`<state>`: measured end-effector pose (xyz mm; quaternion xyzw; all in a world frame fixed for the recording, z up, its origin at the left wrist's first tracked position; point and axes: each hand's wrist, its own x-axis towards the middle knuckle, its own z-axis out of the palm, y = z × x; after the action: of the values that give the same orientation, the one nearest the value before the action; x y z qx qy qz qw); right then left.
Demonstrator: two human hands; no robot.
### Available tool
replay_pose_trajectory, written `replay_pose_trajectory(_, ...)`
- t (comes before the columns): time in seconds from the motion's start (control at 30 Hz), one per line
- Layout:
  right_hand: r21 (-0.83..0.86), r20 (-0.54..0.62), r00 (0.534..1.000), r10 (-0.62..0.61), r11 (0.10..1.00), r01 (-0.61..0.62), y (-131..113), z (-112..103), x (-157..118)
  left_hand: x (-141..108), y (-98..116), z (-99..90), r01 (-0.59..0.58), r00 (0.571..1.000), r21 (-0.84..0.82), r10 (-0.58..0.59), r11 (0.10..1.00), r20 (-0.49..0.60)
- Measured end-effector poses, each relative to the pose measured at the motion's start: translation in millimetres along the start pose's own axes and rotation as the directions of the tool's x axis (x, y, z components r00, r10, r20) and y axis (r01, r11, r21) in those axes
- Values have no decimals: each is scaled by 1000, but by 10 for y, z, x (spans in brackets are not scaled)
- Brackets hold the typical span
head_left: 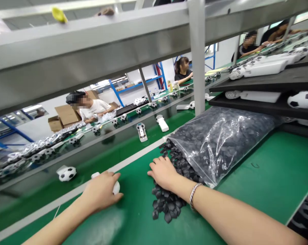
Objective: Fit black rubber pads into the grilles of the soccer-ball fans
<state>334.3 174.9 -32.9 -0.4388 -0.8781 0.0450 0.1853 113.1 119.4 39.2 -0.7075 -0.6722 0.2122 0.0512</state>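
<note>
My left hand (101,190) is closed over a white plastic part (116,188), which shows only at its edges beneath the palm and past the fingers. It is just above the green work surface, close to the pale rail. My right hand (163,172), with a twisted metal bracelet at the wrist, lies palm down over a pile of small dark grey angular pieces (166,206). Its fingers look slightly spread at the pile's left edge; whether a piece is under them is hidden. The pieces spill from a clear plastic bag (220,139) full of more of them.
Beyond the pale rail (133,157), a green conveyor carries white handheld bodies (162,123) and a football-patterned unit (67,173). Black trays (248,102) of similar parts are stacked at right. A metal post (197,61) and overhead beam cross the view. Several people work beyond.
</note>
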Motion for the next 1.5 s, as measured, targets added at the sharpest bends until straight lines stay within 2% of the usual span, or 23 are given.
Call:
replay_pose_trajectory(0.07,7,24,999,-25,1000,25,16,-2,2,-215,38,57,-70,997,-151,75,986,29)
replay_pose_trajectory(0.17,21,60,996,-73,997,72,56,-15,14,-437,-34,135,-256,959,-348,281,902,24)
replay_pose_trajectory(0.27,33,77,991,-112,993,110,77,-60,23,-606,-246,251,-288,927,-474,366,832,81)
replay_pose_trajectory(0.33,42,66,989,-133,991,130,58,-89,23,-702,-426,356,-228,931,-535,344,813,125)
replay_pose_trajectory(0.4,56,48,987,-153,987,150,7,-98,12,-773,-594,475,-154,954,-574,271,804,124)
replay_pose_trajectory(0.47,74,51,981,-185,981,181,-65,-84,-9,-808,-706,583,-99,983,-586,172,804,69)
replay_pose_trajectory(0.53,94,81,969,-232,970,224,-136,-65,-36,-806,-728,648,-110,993,-549,117,828,-22)
replay_pose_trajectory(0.6,108,105,959,-264,961,253,-180,-68,-58,-783,-662,655,-159,987,-482,121,862,-109)
replay_pose_trajectory(0.67,110,129,962,-242,967,229,-181,-103,-66,-758,-543,621,-181,981,-441,128,879,-149)
replay_pose_trajectory(0.83,69,245,962,-125,991,111,-49,-271,-56,-734,-271,577,-12,987,-491,-67,871,-144)
replay_pose_trajectory(0.9,48,290,953,-89,996,78,-5,-320,-58,-730,-204,604,8,976,-508,-117,861,-182)
replay_pose_trajectory(1.0,23,341,939,-47,999,41,10,-335,-65,-715,-126,641,-85,954,-511,-78,855,-289)
replay_pose_trajectory(1.07,13,356,934,-31,1000,28,-6,-316,-69,-694,-86,647,-138,947,-502,-35,854,-319)
replay_pose_trajectory(1.17,-2,354,935,-19,1000,21,-38,-285,-80,-646,-52,646,-138,951,-494,-24,858,-307)
replay_pose_trajectory(1.37,-21,343,939,-19,999,27,-75,-293,-132,-554,-12,626,-42,958,-558,-126,829,-259)
replay_pose_trajectory(1.5,-11,338,941,-29,999,35,-81,-290,-143,-479,108,522,51,962,-622,-205,781,-178)
